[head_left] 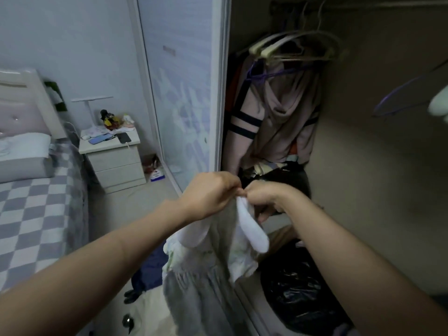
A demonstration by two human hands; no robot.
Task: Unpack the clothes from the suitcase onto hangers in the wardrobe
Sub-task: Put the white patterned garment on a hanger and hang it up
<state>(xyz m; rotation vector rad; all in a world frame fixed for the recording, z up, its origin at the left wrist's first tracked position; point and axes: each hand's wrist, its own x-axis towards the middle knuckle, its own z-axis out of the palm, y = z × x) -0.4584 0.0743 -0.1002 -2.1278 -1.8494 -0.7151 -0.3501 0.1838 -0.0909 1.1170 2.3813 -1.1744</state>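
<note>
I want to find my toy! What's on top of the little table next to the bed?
On the nightstand sit a dark phone, a blue phone, small toy figures and a white lamp. The drawers are closed, so their contents are hidden.

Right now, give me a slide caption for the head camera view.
Both hands pinch a grey dress by its top before the open wardrobe.

A pale blue-grey painted wall [80, 44] backs the dim bedroom. At left stands a bed with a cream padded headboard [21, 103], a grey pillow [24, 154] and a grey-and-white checked blanket [29, 226]. Beside it sits a white bedside cabinet with 2 drawers [118, 166] — its top cluttered with a white desk lamp [91, 105], small figurines [114, 118] and a dark phone [124, 137]. The floor [135, 204] is light grey.
</note>
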